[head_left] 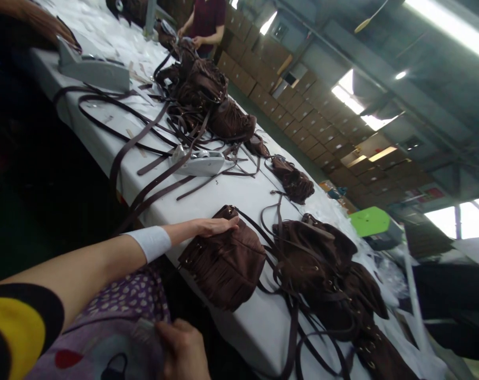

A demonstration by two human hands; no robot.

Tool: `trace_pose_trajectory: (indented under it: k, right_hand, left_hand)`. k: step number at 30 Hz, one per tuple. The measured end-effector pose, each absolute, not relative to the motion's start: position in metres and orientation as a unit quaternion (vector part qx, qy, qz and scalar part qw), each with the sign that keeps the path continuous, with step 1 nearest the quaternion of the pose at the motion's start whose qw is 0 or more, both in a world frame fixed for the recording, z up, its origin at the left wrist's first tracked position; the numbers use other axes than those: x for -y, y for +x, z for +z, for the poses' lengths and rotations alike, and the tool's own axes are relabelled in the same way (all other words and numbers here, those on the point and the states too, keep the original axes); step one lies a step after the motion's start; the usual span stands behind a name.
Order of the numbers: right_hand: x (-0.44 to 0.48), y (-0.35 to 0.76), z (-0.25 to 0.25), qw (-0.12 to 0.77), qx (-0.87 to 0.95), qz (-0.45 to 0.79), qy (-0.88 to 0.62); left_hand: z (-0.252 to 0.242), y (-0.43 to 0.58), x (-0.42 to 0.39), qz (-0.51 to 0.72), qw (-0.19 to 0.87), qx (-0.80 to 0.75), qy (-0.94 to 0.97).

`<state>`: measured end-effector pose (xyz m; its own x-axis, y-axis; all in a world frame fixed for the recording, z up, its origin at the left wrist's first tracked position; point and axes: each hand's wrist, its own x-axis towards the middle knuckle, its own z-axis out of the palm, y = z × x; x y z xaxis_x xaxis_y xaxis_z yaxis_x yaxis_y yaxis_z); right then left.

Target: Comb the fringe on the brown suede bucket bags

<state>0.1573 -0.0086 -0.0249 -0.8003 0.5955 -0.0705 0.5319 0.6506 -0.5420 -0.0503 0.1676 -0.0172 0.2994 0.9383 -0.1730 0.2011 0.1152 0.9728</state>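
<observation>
A dark brown fringed handbag [239, 264] lies tilted at the front edge of the white table [166, 203]. My left hand [218, 226] grips it near its upper rim, with the fingertips by a metal fitting; the thumb is mostly hidden. Low in the view, close to the purple patterned apron [124, 295], my right hand [184, 345] is closed and slightly blurred. A small greyish piece appears beside its fingers, but I cannot make out what they hold. Right of the held bag sits a pile of similar brown bags [318, 258] with tangled straps.
Two grey tape dispensers [202, 163] [93, 71] stand along the table's left side, among loose brown straps [152, 184]. More brown bags [202, 84] are heaped farther back. A person [208, 24] works at the far end; another person's arm [37, 24] reaches in upper left. Stacked cartons [303, 116] line the wall.
</observation>
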Motion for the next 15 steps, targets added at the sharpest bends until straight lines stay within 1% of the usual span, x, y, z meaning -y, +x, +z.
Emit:
trace_pose_trajectory:
  k: [2, 4, 6, 8, 11, 15]
  right_hand:
    - [-0.013, 0.177, -0.012, 0.15, 0.858, 0.311, -0.381]
    - [-0.052, 0.199, 0.004, 0.264, 0.782, 0.263, -0.499]
    - [-0.093, 0.218, 0.017, 0.31, 0.722, 0.21, -0.581]
    - [-0.123, 0.227, 0.022, 0.309, 0.69, 0.174, -0.631]
    - [-0.142, 0.218, 0.013, 0.281, 0.685, 0.154, -0.654]
    - [-0.123, 0.199, -0.01, 0.274, 0.69, 0.147, -0.654]
  left_hand:
    - [-0.02, -0.051, -0.168, 0.323, 0.516, -0.5, 0.615]
    - [-0.022, -0.049, -0.167, 0.313, 0.487, -0.505, 0.64]
    - [-0.023, -0.044, -0.163, 0.296, 0.448, -0.512, 0.671]
    - [-0.025, -0.037, -0.156, 0.26, 0.37, -0.519, 0.725]
    - [-0.03, -0.024, -0.144, 0.212, 0.241, -0.521, 0.791]
    - [-0.038, -0.015, -0.127, 0.205, 0.156, -0.521, 0.814]
